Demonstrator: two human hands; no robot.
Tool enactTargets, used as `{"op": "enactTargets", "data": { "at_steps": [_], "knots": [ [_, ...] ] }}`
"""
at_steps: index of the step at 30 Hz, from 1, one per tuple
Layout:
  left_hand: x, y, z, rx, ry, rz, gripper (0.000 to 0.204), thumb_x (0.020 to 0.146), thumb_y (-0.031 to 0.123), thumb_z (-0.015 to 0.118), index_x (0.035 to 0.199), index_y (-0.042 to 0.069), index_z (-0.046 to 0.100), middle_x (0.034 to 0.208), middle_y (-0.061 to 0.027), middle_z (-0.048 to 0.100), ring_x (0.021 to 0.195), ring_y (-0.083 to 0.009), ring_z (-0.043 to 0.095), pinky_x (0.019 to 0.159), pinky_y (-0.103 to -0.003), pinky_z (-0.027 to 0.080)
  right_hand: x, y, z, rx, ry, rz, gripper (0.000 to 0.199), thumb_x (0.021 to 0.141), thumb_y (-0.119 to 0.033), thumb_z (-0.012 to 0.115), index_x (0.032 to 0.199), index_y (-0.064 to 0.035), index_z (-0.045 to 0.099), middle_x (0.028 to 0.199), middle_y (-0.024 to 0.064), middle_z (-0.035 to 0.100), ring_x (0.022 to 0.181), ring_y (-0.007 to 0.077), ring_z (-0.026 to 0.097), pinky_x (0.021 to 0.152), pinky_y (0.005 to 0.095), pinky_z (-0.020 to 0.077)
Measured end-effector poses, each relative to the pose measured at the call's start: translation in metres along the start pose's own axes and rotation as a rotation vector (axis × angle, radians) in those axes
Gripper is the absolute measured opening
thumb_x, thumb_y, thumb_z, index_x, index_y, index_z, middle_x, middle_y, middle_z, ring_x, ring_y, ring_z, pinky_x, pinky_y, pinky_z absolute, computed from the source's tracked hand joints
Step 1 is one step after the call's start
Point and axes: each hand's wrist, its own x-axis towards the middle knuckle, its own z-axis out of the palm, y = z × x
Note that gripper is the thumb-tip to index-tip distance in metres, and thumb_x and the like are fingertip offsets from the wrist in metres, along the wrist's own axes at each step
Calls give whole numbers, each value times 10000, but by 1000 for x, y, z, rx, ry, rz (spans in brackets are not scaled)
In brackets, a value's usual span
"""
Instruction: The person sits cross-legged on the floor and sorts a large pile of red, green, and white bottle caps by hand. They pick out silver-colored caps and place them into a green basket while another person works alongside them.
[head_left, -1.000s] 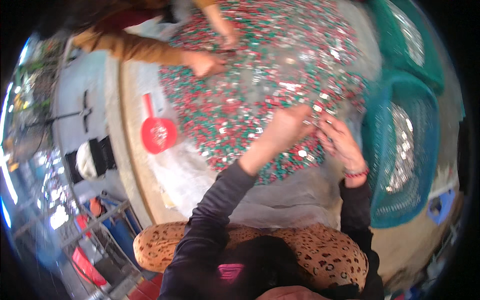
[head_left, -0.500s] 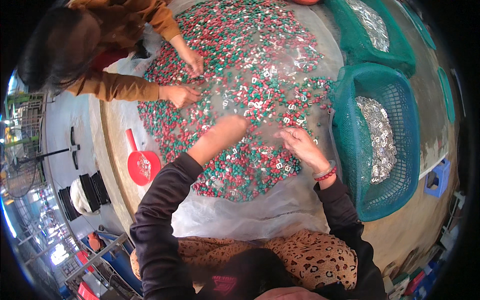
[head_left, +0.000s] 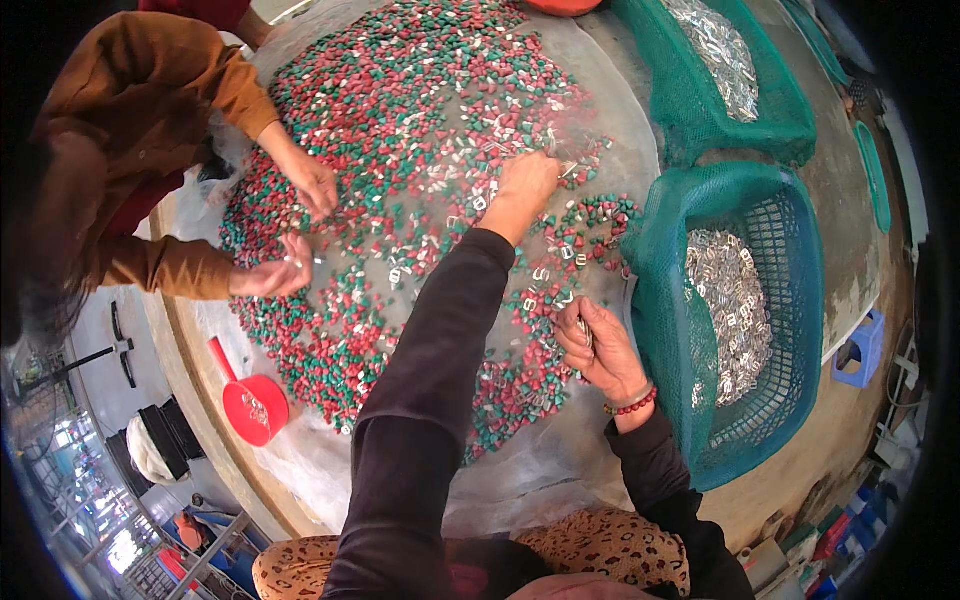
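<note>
My left hand (head_left: 528,186) reaches far over the spread of small red, green and white stone-like pieces (head_left: 380,120). Its fingers are pinched beside a silvery bit; whether they grip it is hard to see. Nearer to me, my right hand (head_left: 603,352) is closed around small silvery metal buckles, their edges showing between thumb and fingers. Loose frame-shaped metal buckles (head_left: 540,275) lie among the stones between my hands. The stones rest on a pale translucent sheet (head_left: 530,490).
To the right, a blue-green basket (head_left: 805,330) lined with green netting holds many metal buckles (head_left: 728,315). A second netted basket (head_left: 790,130) stands beyond. A red scoop (head_left: 255,410) with metal pieces lies left. Across from it, a co-worker's hands (head_left: 285,265) hover over the stones.
My left hand has reached forward and to the right. My right hand has drawn nearer to me and now shows metal buckles in its closed fingers. The co-worker's hands have parted; the view has shifted.
</note>
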Motion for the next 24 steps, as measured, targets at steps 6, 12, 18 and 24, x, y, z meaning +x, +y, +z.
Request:
{"op": "enactTargets", "data": {
  "at_steps": [6, 12, 18, 24],
  "knots": [
    [-10, -3, 4, 66, 44, 31, 185, 718, 89, 705, 897, 63, 665, 857, -138, 684, 807, -322, 681, 692, -410, 543, 61, -37, -1, -270, 273, -326, 226, 1006, -287, 460, 911, -104, 553, 597, -71, 319, 475, 15, 263, 398, 174, 194],
    [-37, -39, -28, -661, 141, -373, 140, 808, 184, 703, 873, 60, 712, 806, -55, 709, 715, -193, 664, 660, -332, 507, 173, -103, -5, -1531, 634, -814, 307, 914, -170, 554, 1214, -110, 575, 888, 144, 669, 806, 334, 632, 675, 418, 490],
    [-69, -74, -59, -1607, -27, -634, 155, 847, 120, 653, 935, 4, 600, 631, 51, 451, 545, -18, 357, 389, -177, 209, 203, -112, -7, -2036, 644, -583, 294, 890, -114, 497, 1155, -160, 617, 820, 182, 666, 822, 371, 650, 693, 490, 495],
    [-61, -92, -66, -2388, -106, -259, 157, 897, 200, 450, 841, 54, 458, 759, -31, 410, 591, -85, 356, 379, -189, 277, 171, -110, 2, -480, 261, -379, 136, 916, -161, 621, 1026, -85, 598, 592, -82, 422, 474, 20, 361, 394, 172, 268]
  ]
}}
